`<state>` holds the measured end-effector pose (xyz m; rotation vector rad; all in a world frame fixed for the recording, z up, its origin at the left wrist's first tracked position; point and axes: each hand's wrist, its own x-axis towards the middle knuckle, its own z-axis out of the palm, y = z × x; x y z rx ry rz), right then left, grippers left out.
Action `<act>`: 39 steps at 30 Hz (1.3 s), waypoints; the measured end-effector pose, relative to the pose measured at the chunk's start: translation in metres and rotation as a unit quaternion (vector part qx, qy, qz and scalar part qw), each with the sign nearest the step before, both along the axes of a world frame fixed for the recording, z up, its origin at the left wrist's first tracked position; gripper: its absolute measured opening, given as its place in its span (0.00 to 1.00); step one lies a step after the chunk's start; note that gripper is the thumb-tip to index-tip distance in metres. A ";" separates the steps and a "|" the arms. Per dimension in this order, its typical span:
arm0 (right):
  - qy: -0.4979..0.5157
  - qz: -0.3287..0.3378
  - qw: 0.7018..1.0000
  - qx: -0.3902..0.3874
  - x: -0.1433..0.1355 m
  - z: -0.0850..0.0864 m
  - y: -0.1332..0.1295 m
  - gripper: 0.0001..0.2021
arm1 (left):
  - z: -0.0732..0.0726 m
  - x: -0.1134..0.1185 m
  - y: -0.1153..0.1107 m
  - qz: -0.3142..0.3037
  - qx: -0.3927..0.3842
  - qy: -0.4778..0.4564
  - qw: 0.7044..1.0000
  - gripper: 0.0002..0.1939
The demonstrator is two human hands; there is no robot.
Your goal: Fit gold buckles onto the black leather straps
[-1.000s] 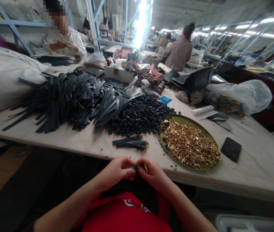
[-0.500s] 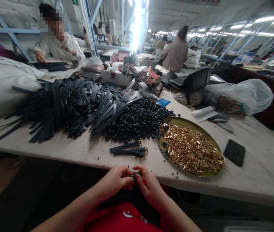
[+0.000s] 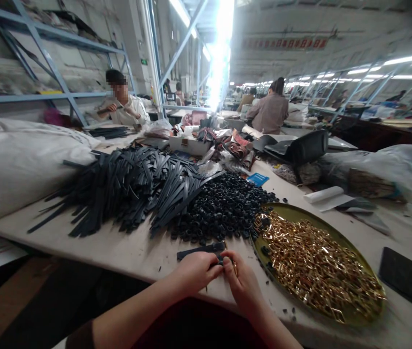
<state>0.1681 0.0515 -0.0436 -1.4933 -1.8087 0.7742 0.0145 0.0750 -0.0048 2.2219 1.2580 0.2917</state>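
Observation:
Close to the table's front edge, my left hand (image 3: 199, 272) and my right hand (image 3: 241, 276) meet, both closed on one short dark strap (image 3: 220, 260). A bit of gold buckle (image 3: 235, 267) shows at my right fingers; most of the piece is hidden by my hands. Just behind them lie finished-looking dark straps (image 3: 199, 250), partly covered by my left hand. Farther back is a heap of small black loops (image 3: 216, 208). To the right, a round olive tray (image 3: 296, 209) holds many gold buckles (image 3: 311, 257).
Long dark strips (image 3: 126, 186) are heaped left of the loops, beside a big white sack (image 3: 20, 165). A black phone-like slab (image 3: 402, 275) lies right of the tray. A blue card (image 3: 258, 179), a white roll (image 3: 324, 195) and scraps lie behind. A co-worker (image 3: 124, 106) sits at back left.
My hands, with the strap between them, have gone from below the table edge up over the tabletop, near the lying straps. The camera view has tilted up and shifted left.

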 end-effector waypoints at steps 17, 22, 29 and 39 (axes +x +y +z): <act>0.089 -0.096 0.990 0.051 0.015 0.006 0.019 0.23 | 0.020 -0.076 0.064 0.203 0.268 0.074 0.939 0.08; 0.309 0.062 0.906 -0.282 0.005 0.037 -0.013 0.28 | 0.024 -0.061 -0.002 -0.052 0.310 -0.002 0.949 0.10; 0.297 0.062 0.909 -0.286 -0.031 0.039 -0.043 0.18 | 0.000 -0.039 -0.030 0.125 0.160 -0.242 0.949 0.12; -0.117 -0.011 0.993 -0.003 0.016 0.034 0.027 0.13 | 0.010 -0.021 -0.021 0.208 -0.397 -0.472 0.759 0.19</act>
